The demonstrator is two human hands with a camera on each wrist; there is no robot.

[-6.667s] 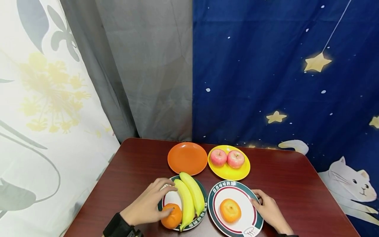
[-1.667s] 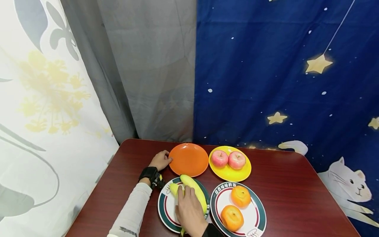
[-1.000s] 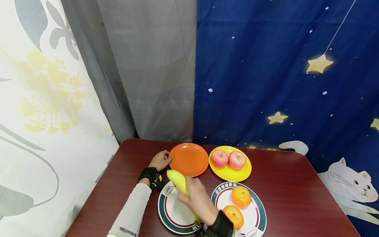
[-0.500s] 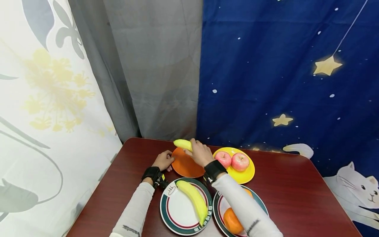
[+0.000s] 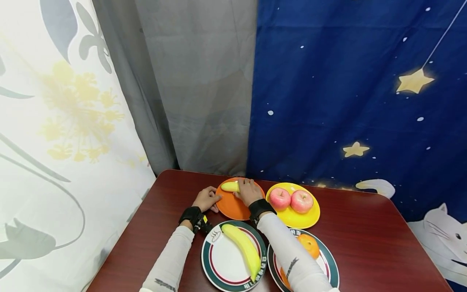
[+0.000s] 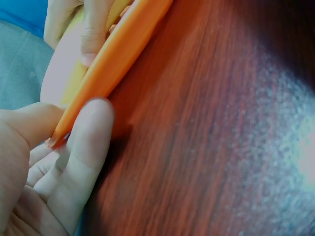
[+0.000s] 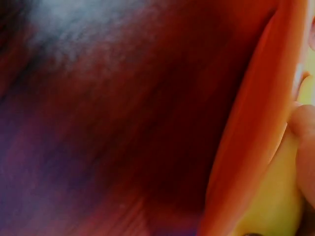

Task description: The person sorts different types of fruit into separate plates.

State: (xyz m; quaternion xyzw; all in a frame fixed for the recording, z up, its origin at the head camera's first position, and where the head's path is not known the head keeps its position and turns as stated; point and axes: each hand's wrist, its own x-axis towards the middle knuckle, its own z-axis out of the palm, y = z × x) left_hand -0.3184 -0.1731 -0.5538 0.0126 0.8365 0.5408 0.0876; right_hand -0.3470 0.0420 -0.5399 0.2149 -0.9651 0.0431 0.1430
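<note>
At the back of the table, my right hand (image 5: 250, 192) grips a banana (image 5: 230, 186) low over the orange plate (image 5: 231, 206). Its end pokes out to the left of the fingers; the rest is mostly covered by the hand. My left hand (image 5: 205, 200) pinches the left rim of that plate, thumb and finger on either side of the edge in the left wrist view. Nearer, a second banana (image 5: 243, 248) lies on a green-rimmed white plate (image 5: 221, 259). In the right wrist view, part of the held banana (image 7: 275, 196) shows beside the plate's edge.
Two apples (image 5: 280, 198) sit on a yellow plate (image 5: 299, 221) at the right. Below it, another green-rimmed plate (image 5: 331, 263) bears two oranges (image 5: 308, 245), partly hidden under my right sleeve (image 5: 292, 255). Curtains (image 5: 197, 101) hang behind the dark red table (image 5: 368, 239).
My right hand has carried one banana from the green-rimmed plate up to the orange plate and lowered it. Earlier, an orange moved to the right plate. The left hand went to the orange plate's rim.
</note>
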